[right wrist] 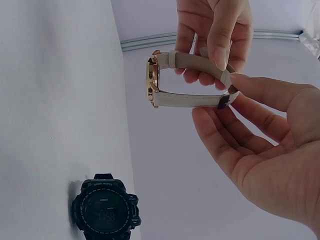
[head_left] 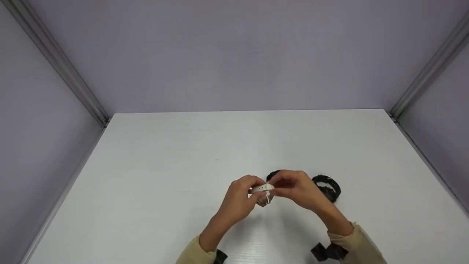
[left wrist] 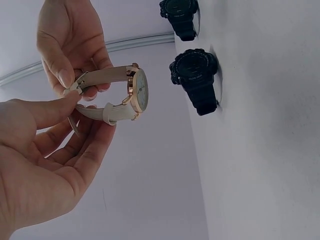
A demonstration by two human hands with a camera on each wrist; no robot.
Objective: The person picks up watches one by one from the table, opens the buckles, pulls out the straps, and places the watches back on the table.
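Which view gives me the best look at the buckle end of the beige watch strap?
The right wrist view: the buckle shows side-on, pinched between right hand and left hand. In the left wrist view, fingers partly cover it. The head view shows the beige watch only small, the buckle unclear.

We see two black digital watches (left wrist: 194, 79) (left wrist: 180, 16) on our white table (head_left: 165, 176), lilac walls (head_left: 242, 51) behind

The head camera looks down and forward from above at the white table (head_left: 154, 190), hands near 6 o'clock. Both wrist cameras sit close, rolled sideways, and share the beige watch (left wrist: 127, 95) (right wrist: 190, 82) with the head view.
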